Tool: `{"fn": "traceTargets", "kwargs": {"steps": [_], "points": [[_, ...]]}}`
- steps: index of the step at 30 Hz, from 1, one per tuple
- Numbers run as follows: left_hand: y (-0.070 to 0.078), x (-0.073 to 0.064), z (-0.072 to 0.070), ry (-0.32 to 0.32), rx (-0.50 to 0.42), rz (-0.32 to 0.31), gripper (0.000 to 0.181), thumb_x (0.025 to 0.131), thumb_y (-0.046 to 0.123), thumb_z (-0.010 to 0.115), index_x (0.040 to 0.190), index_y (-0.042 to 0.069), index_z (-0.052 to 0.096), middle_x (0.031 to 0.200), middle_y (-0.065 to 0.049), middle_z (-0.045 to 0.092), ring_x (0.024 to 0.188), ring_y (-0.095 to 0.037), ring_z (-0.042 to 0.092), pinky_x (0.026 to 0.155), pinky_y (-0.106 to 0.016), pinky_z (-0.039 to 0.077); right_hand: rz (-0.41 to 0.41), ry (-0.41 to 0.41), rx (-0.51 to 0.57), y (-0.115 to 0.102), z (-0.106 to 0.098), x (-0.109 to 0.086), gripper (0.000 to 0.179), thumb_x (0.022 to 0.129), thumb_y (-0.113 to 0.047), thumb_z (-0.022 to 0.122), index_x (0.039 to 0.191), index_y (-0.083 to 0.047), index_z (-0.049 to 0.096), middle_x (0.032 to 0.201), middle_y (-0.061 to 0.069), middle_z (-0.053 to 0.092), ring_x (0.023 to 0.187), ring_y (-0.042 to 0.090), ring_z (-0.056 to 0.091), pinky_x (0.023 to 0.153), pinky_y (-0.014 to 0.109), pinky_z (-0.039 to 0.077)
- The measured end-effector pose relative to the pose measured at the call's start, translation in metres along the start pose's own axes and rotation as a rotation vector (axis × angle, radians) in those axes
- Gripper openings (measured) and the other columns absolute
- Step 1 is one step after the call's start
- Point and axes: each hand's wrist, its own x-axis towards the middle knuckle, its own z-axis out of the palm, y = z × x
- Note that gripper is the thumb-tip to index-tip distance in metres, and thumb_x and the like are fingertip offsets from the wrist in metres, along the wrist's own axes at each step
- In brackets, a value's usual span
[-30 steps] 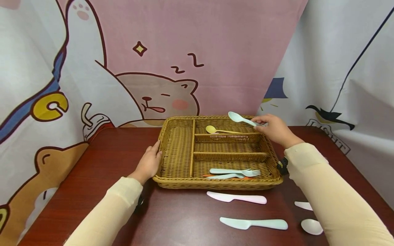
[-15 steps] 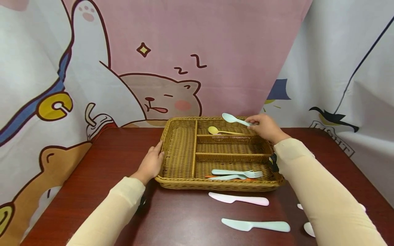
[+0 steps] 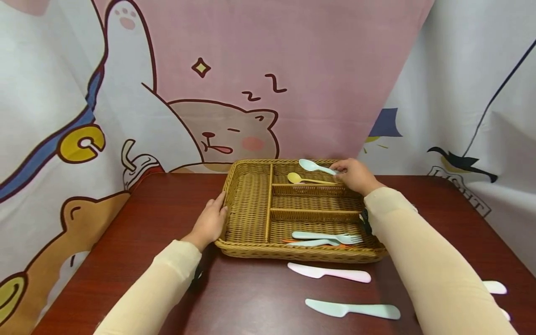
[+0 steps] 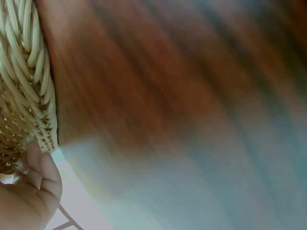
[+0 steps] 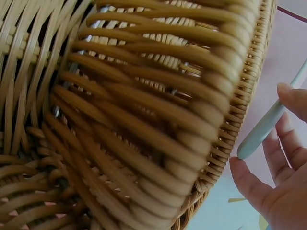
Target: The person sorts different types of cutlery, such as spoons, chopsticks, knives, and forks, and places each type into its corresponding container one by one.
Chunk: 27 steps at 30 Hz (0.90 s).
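Note:
A brown wicker cutlery basket (image 3: 269, 204) with several compartments stands on the table. My left hand (image 3: 210, 221) rests against its left side, fingers and thumb touching the rim; the left wrist view has that hand (image 4: 36, 189) at the wicker wall. Over the back right compartment, my right hand (image 3: 356, 176) pinches a pale green spoon (image 3: 311, 165) by its handle, bowl pointing left. In the right wrist view, thumb and fingers hold the handle (image 5: 264, 129) beyond the rim. Beneath lies a yellow spoon (image 3: 295, 178) in the same compartment.
The front right compartment holds a pale green fork (image 3: 324, 236), a pale green knife (image 3: 316, 242) and something orange underneath. In front of the basket lie a pink knife (image 3: 331, 272) and a mint knife (image 3: 351, 309). More utensils (image 3: 495, 287) show partly behind the right sleeve. A printed curtain (image 3: 318, 79) hangs behind.
My right hand has moved left and slightly down with the spoon, over the back compartment. The left hand stays at the basket's side. The whole view has shifted slightly.

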Motion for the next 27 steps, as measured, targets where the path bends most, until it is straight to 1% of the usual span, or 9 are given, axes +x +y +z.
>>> {"fn": "traceTargets", "kwargs": {"steps": [7, 13, 20, 27], "points": [[-0.001, 0.000, 0.001, -0.009, -0.005, -0.002, 0.055, 0.106, 0.024, 0.035, 0.156, 0.011, 0.015, 0.140, -0.024, 0.037, 0.127, -0.039, 0.045, 0.102, -0.053, 0.038, 0.032, -0.024, -0.059, -0.003, 0.005, 0.006, 0.030, 0.095, -0.005, 0.058, 0.125, 0.000, 0.062, 0.128, 0.028, 0.052, 0.116, 0.044, 0.051, 0.090, 0.056, 0.045], [-0.001, 0.001, 0.001, -0.009, 0.001, -0.002, 0.055, 0.107, 0.024, 0.034, 0.156, 0.011, 0.015, 0.138, -0.023, 0.039, 0.123, -0.037, 0.048, 0.100, -0.052, 0.039, 0.051, -0.045, -0.125, -0.004, 0.009, 0.011, 0.032, 0.094, -0.003, 0.058, 0.125, -0.001, 0.063, 0.127, 0.027, 0.055, 0.116, 0.042, 0.052, 0.090, 0.054, 0.045], [-0.001, 0.001, -0.001, -0.020, -0.004, -0.013, 0.055, 0.107, 0.025, 0.034, 0.157, 0.013, 0.014, 0.148, -0.025, 0.031, 0.132, -0.040, 0.039, 0.105, -0.054, 0.034, 0.085, -0.079, -0.164, -0.008, 0.012, 0.014, 0.034, 0.095, -0.004, 0.058, 0.128, -0.002, 0.061, 0.130, 0.026, 0.054, 0.119, 0.042, 0.052, 0.091, 0.053, 0.046], [0.001, 0.001, -0.001, -0.008, -0.006, -0.008, 0.055, 0.106, 0.024, 0.034, 0.156, 0.012, 0.016, 0.140, -0.024, 0.038, 0.126, -0.039, 0.045, 0.102, -0.053, 0.037, 0.086, -0.117, -0.205, -0.012, 0.011, 0.015, 0.032, 0.095, -0.004, 0.059, 0.127, -0.003, 0.062, 0.131, 0.026, 0.055, 0.117, 0.041, 0.054, 0.086, 0.050, 0.048]]}}
